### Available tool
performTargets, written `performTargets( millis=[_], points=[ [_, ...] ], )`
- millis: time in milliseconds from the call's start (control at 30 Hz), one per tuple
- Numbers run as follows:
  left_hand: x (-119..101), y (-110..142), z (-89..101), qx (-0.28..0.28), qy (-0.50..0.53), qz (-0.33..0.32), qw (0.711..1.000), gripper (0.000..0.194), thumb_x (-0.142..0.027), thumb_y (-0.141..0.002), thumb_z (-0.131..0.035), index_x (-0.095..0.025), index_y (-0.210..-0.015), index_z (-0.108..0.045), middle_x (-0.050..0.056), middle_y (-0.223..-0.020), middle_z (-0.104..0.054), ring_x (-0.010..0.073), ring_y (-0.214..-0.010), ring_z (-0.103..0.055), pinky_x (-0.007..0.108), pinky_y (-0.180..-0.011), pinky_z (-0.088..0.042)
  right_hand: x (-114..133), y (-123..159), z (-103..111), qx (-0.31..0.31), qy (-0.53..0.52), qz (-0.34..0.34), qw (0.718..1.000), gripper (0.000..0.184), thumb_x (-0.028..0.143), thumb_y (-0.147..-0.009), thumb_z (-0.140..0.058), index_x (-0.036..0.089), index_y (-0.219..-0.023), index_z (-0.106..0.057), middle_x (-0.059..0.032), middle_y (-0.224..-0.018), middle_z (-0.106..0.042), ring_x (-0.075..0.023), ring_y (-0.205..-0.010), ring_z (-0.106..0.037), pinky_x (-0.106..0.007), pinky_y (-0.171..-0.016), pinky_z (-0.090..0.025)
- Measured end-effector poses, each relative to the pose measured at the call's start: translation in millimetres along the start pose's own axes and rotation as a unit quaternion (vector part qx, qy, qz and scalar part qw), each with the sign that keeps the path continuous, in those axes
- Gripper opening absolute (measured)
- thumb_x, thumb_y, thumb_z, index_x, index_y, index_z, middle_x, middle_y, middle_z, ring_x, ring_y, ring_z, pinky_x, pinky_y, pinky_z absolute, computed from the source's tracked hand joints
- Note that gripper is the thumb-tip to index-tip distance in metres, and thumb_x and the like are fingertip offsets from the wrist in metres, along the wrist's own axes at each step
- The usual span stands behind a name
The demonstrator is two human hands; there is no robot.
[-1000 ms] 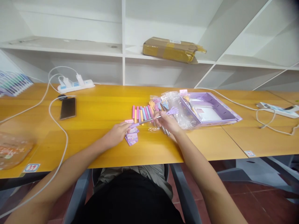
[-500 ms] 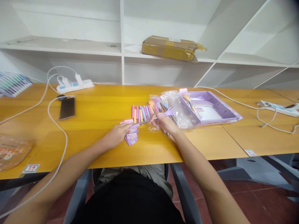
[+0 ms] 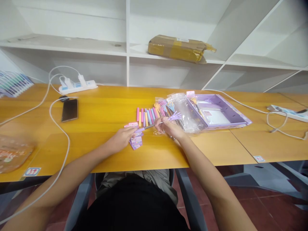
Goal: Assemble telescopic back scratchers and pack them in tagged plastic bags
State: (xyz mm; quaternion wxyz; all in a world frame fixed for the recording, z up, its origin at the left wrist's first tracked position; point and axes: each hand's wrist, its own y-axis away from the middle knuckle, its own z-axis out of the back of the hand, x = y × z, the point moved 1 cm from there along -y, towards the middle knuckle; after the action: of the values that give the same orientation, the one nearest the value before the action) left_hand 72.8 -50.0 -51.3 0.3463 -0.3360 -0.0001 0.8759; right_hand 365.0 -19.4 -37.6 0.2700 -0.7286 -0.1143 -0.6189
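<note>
A purple back scratcher (image 3: 149, 125) with a hand-shaped head and a metal rod stretches between my two hands. My left hand (image 3: 123, 138) is closed round its purple handle. The fingers of my right hand (image 3: 168, 125) pinch the rod just below the head. Small printed cards (image 3: 136, 142) lie under and beside my left fingers. Beyond my hands, a row of coloured handle tubes (image 3: 145, 116) in pink, yellow, blue and purple lies on the table. More hand-shaped heads (image 3: 164, 105) on metal rods are heaped beside my right hand, partly hidden by it.
Clear plastic bags (image 3: 186, 112) lean against a purple box (image 3: 227, 123) on the right. A phone (image 3: 70, 110) and a power strip (image 3: 78, 86) with white cables are on the left. A taped parcel (image 3: 176, 48) rests on the shelf.
Both hands keep their hold on the back scratcher, nearly in place. The view has shifted very slightly.
</note>
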Motion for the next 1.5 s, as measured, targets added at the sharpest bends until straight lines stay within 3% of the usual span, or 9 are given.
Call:
performTargets(
  millis=[300,567,800,933,1100,1500],
  points=[
    [4.3,0.2,-3.4,-0.024,0.011,-0.043,0.999,0.043,-0.030,-0.110,-0.046,-0.019,-0.143,-0.070,0.012,-0.142,-0.075,0.0245,-0.126,-0.073,0.042,-0.113,-0.057,-8.0,-0.3,0.1,0.027,-0.022,0.003,0.999,0.051,0.065,-0.104,-0.060,0.017,-0.092,-0.073,-0.0017,-0.071,-0.065,-0.0123,-0.053,-0.053,-0.026,-0.051,-0.042],
    [1.2,-0.7,-3.2,-0.020,0.011,-0.025,0.999,0.042,-0.030,-0.109,-0.047,-0.019,-0.141,-0.072,0.012,-0.140,-0.076,0.0256,-0.124,-0.073,0.043,-0.111,-0.058,-8.5,1.1,-5.9,0.052,-0.008,-0.018,0.998,0.052,0.065,-0.106,-0.057,0.016,-0.095,-0.073,-0.0021,-0.072,-0.066,-0.0130,-0.058,-0.056,-0.026,-0.056,-0.046],
    [-8.0,-2.9,-2.4,-0.002,0.048,-0.024,0.999,0.044,-0.026,-0.110,-0.046,-0.023,-0.148,-0.068,0.010,-0.123,-0.080,0.0221,-0.106,-0.075,0.037,-0.098,-0.061,-7.8,0.9,-16.8,0.074,0.012,-0.028,0.997,0.051,0.062,-0.109,-0.053,0.016,-0.096,-0.072,-0.0011,-0.072,-0.064,-0.0128,-0.060,-0.055,-0.026,-0.058,-0.045],
    [-10.7,-2.3,-4.4,-0.010,0.054,-0.017,0.998,0.038,-0.026,-0.109,-0.048,-0.021,-0.135,-0.075,0.010,-0.119,-0.081,0.0217,-0.103,-0.076,0.035,-0.093,-0.061,-11.8,-0.2,-19.6,0.081,-0.005,-0.019,0.997,0.048,0.058,-0.111,-0.052,0.016,-0.097,-0.073,-0.0001,-0.070,-0.062,-0.0121,-0.058,-0.054,-0.026,-0.057,-0.044],
    [-9.4,-0.8,-6.4,-0.020,0.042,-0.020,0.999,0.034,-0.027,-0.109,-0.049,-0.019,-0.120,-0.080,0.011,-0.113,-0.082,0.0234,-0.107,-0.076,0.037,-0.100,-0.060,-21.2,0.5,-20.0,0.086,-0.006,-0.027,0.996,0.051,0.062,-0.110,-0.051,0.017,-0.099,-0.072,-0.0002,-0.070,-0.062,-0.0123,-0.057,-0.052,-0.025,-0.055,-0.041],
    [-17.0,1.1,-4.0,-0.031,0.045,-0.031,0.998,0.031,-0.023,-0.107,-0.051,-0.019,-0.114,-0.081,0.009,-0.109,-0.082,0.0220,-0.099,-0.077,0.037,-0.094,-0.062,-12.3,1.3,-32.3,0.111,-0.005,-0.010,0.994,0.049,0.057,-0.113,-0.048,0.015,-0.098,-0.069,0.0028,-0.067,-0.056,-0.0112,-0.055,-0.048,-0.026,-0.057,-0.038]
  ],
)
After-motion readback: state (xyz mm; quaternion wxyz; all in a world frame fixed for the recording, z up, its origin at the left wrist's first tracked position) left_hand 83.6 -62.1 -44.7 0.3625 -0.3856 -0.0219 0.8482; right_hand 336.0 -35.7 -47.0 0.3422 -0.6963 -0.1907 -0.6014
